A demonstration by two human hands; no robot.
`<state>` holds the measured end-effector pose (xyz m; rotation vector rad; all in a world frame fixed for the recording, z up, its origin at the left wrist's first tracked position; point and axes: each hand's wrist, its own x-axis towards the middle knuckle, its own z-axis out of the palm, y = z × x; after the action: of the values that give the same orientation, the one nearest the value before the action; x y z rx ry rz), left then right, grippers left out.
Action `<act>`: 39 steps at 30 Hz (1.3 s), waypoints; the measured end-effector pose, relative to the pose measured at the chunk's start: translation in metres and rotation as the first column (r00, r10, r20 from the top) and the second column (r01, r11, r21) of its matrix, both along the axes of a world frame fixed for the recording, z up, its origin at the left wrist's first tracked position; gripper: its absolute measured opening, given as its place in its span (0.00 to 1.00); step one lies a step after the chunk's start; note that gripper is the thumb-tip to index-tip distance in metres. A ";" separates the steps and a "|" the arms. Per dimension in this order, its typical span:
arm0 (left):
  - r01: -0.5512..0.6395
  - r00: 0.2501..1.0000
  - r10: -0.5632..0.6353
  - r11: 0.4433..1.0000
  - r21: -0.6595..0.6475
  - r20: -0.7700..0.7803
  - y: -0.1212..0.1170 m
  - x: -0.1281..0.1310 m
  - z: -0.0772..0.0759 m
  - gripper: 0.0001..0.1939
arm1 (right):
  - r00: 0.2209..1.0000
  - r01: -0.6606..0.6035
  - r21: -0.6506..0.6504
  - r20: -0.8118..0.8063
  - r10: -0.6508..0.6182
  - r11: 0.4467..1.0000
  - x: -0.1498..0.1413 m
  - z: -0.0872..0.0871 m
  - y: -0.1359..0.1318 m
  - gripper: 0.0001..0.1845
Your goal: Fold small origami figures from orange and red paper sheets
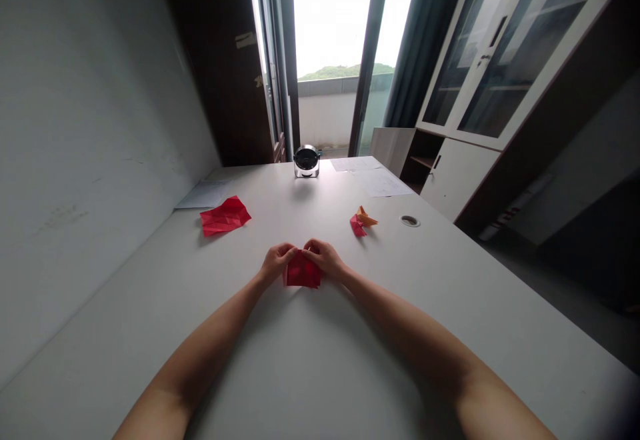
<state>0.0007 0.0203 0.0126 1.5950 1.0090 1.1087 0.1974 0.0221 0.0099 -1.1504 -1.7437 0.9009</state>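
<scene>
A folded sheet of red origami paper (303,271) is held between my two hands over the middle of the white table (280,373). My left hand (278,259) pinches its upper left corner between thumb and fingers. At the upper right edge, my right hand (323,256) grips the same paper, thumb and fingertips close to those of the left. Loose flaps show at the paper's lower edge. Farther off to the left lies a creased, unfolded red sheet (225,216). On the right sits a small folded paper piece (362,221) in red and orange.
A round black device on a metal stand (307,161) stands at the table's far end. Printed papers (383,182) lie at the far right, and another sheet (204,195) lies by the left wall. A round cable hole (410,221) is near the right edge.
</scene>
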 end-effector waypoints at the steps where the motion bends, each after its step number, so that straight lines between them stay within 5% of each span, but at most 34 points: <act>1: -0.002 1.000 0.002 1.000 0.003 -0.002 0.000 0.000 -0.001 0.19 | 1.000 0.004 0.003 0.005 -0.004 1.000 0.000 0.000 0.000 0.14; 20: -0.125 0.992 0.124 0.992 0.032 0.023 0.003 -0.002 -0.003 0.15 | 0.998 0.047 -0.012 -0.050 -0.047 0.999 -0.001 -0.002 0.000 0.17; 39: -0.065 0.998 0.065 0.998 0.010 -0.001 0.003 -0.002 -0.002 0.16 | 0.998 0.051 -0.001 -0.039 -0.051 0.999 0.000 -0.001 -0.001 0.16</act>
<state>-0.0012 0.0230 0.0105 1.5810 1.0646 1.1585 0.1975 0.0207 0.0092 -1.1642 -1.6756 0.8868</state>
